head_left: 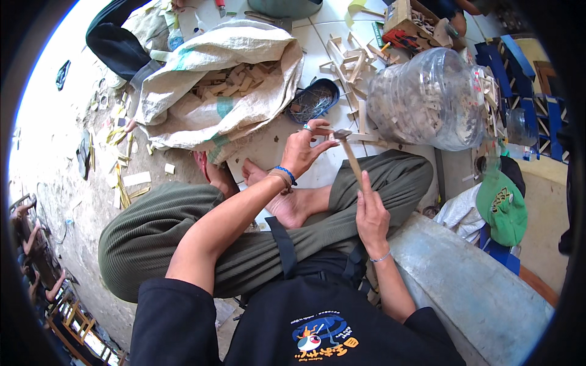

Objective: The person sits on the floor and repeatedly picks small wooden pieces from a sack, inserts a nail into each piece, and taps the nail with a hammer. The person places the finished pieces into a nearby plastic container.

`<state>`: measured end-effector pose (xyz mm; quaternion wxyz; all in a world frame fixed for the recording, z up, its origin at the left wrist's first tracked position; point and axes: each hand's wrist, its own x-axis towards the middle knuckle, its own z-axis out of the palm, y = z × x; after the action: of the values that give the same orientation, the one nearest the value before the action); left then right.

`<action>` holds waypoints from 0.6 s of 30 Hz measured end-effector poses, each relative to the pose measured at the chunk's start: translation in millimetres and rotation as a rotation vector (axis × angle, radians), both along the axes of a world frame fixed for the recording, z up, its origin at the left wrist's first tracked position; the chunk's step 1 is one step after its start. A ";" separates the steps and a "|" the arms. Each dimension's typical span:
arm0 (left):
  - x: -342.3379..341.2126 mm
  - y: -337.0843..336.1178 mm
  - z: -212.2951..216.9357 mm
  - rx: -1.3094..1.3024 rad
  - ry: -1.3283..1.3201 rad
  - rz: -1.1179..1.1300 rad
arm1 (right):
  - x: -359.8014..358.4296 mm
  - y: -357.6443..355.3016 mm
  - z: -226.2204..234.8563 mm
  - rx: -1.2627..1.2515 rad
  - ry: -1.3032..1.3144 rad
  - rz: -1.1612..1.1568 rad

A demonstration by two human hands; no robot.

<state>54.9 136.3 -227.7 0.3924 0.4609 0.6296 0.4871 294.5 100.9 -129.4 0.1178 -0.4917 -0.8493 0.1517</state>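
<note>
My right hand (372,213) is closed round the wooden handle of a hammer (351,155), which slants up and left. The hammer's metal head is right by the fingertips of my left hand (300,149). The left thumb and forefinger are curled toward each other there; what they pinch, if anything, is too small to make out. Just beyond, a pale wooden strip (362,116) lies on the tiles. A blue dish (328,91) of thin metal nails sits past my left fingers. Several small joined wooden pieces (354,64) lie heaped farther off.
A white woven sack (256,46) with wooden blocks stands open at the far left. At right a clear plastic jar (406,91) lies on its side, full of wood bits. A grey bench (467,287), a green cap (502,207) and a wooden box (400,18) are also on the right.
</note>
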 end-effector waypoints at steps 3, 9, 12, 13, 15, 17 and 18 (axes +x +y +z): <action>-0.1 -0.9 0.2 0.030 0.009 -0.010 | 2.1 0.2 1.2 0.047 0.112 -0.026; 0.7 -0.4 -5.3 0.078 0.051 -0.024 | 6.7 -4.2 -1.0 -0.081 -0.056 -0.026; 1.9 -1.2 -9.4 0.173 0.134 -0.038 | 7.3 -4.5 -4.6 -0.087 -0.063 -0.032; 2.4 -1.5 -10.7 0.187 0.166 -0.043 | 7.4 -4.5 -5.1 -0.089 -0.068 -0.035; 1.7 -1.1 -12.9 0.195 0.229 -0.057 | 7.2 -3.7 -4.9 -0.091 -0.078 -0.034; 1.4 -1.6 -14.1 0.185 0.151 -0.044 | 6.6 -3.2 -3.4 -0.109 -0.110 -0.036; 1.5 -1.3 -14.5 0.149 0.107 -0.049 | 6.0 -2.5 -2.8 -0.082 -0.044 -0.030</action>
<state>56.4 135.0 -242.1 0.3344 0.5294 0.6003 0.4975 300.5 98.4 -132.3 0.0811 -0.5122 -0.8372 0.1739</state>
